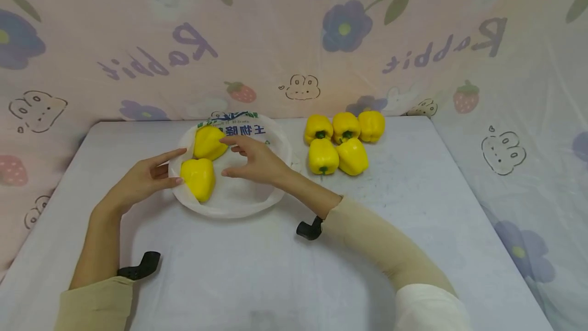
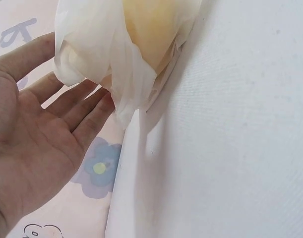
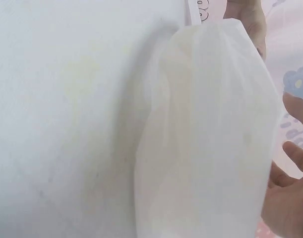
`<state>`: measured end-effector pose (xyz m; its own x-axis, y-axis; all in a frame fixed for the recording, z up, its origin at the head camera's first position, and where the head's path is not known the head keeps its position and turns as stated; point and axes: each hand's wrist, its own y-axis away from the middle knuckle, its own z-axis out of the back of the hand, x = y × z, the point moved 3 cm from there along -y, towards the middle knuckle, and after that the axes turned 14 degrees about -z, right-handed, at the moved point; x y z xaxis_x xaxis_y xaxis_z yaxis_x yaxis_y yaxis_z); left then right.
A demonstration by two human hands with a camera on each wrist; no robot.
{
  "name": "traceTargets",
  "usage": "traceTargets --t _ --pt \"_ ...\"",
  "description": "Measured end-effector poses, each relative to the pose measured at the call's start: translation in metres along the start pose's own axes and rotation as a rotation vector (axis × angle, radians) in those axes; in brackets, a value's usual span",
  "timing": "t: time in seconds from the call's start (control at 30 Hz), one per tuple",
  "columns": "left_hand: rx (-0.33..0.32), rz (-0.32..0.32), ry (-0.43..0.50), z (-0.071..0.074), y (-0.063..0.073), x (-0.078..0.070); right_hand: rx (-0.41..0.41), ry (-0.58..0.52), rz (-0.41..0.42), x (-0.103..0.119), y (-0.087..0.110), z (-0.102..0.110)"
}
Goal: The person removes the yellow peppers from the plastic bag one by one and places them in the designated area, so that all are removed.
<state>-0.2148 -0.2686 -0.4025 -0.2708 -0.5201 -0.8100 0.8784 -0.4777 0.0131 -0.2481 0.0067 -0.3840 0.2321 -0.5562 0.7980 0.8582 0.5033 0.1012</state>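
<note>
Head: I see the plastic bag (image 1: 231, 212) at 9 o'clock, open-mouthed, two yellow peppers (image 1: 198, 178) inside; five loose peppers (image 1: 323, 157) at its 3 o'clock. Right hand (image 1: 259, 161) spread, empty. I'd hold the rim wide, steady.

Left wrist: left hand (image 2: 47, 124) near-straight, touching plastic.

Right wrist: fingers (image 3: 296, 154) apart.

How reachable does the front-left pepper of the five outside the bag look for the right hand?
Probably yes: the right hand appears to grip nothing, and only the bag's right rim seems to stand between it and the front-left pepper.
</note>
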Motion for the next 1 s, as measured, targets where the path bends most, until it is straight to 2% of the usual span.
traceTargets --t 0.2,0.6,1.0 --pt "0.008 -0.007 0.001 0.0 -0.001 -0.001 0.037 0.021 -0.011 0.005 -0.005 -0.014" --pt "0.019 -0.026 0.026 -0.005 -0.003 0.0 0.095 0.026 -0.099 0.006 -0.014 -0.033" --pt "0.024 -0.029 0.037 -0.005 -0.001 0.0 0.134 0.052 -0.115 0.005 -0.021 -0.052"
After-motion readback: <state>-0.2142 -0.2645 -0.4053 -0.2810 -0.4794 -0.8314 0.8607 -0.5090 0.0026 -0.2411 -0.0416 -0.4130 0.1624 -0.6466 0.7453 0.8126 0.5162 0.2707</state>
